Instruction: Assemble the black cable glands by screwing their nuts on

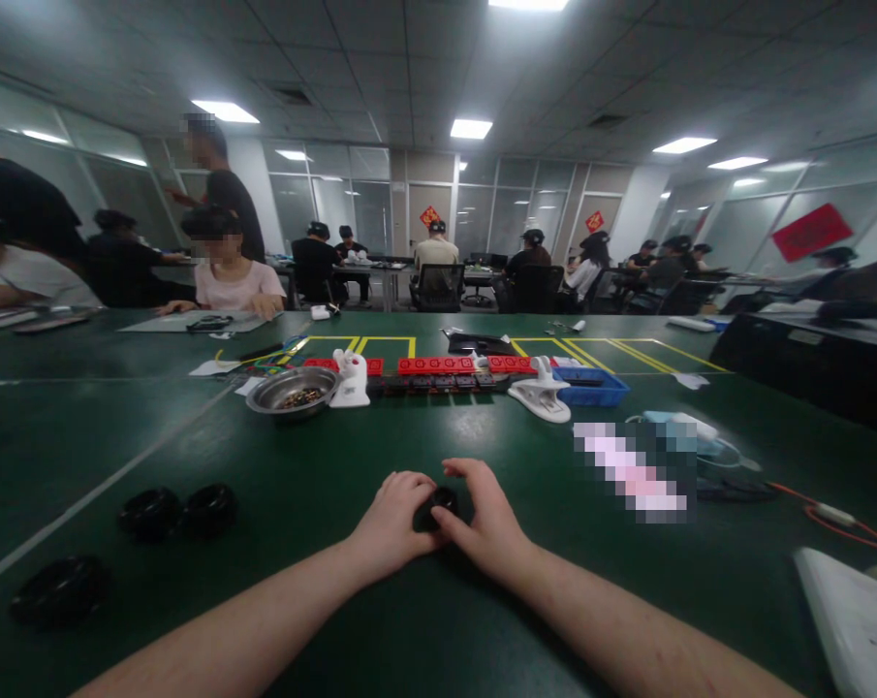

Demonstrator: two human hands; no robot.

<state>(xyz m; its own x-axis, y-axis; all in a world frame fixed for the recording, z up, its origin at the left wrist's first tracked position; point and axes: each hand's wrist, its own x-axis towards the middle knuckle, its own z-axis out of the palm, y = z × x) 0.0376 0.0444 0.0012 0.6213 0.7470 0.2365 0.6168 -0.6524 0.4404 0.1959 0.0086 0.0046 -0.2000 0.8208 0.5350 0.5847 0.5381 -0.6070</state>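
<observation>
Gripping one small black ring together, the left hand and right hand rest on the desk; three rings lie aside, untouched.

Both hands meet low over the table, fingers curled toward each other.

The left hand lies knuckles up, its fingers bent and closed against something small and dark pinched between the two sets of fingertips. The right hand arches from the other side, fingers curved over it, thumb underneath. Both bare forearms run in from the bottom edge, converging at the wrists.
</observation>
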